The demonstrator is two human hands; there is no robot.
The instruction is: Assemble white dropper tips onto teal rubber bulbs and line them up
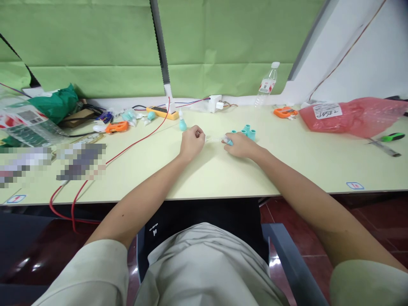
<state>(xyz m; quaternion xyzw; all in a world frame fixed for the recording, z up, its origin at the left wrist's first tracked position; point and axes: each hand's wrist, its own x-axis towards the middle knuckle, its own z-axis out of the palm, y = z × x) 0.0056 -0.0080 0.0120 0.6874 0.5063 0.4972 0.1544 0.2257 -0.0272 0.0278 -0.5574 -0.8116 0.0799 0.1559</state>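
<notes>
My left hand (192,143) is closed in a pinch above the table; what lies between its fingertips is too small to make out. Facing it, my right hand (241,145) grips a small teal piece with a whitish translucent tip (228,140). A faint translucent strip (214,138) shows in the gap between both hands; I cannot tell whether it joins them. Behind my left hand stands a teal bulb with a clear narrow top (182,123). Several teal tube-like pieces (250,133) are just beyond my right hand, which partly hides them.
A yellow multimeter-like device (162,112), a white plug (216,103) and a water bottle (267,84) line the back. Orange-handled tools (285,112) and a red bag (350,117) lie right. A red cable (138,144) crosses the left side, near a green bag (55,104).
</notes>
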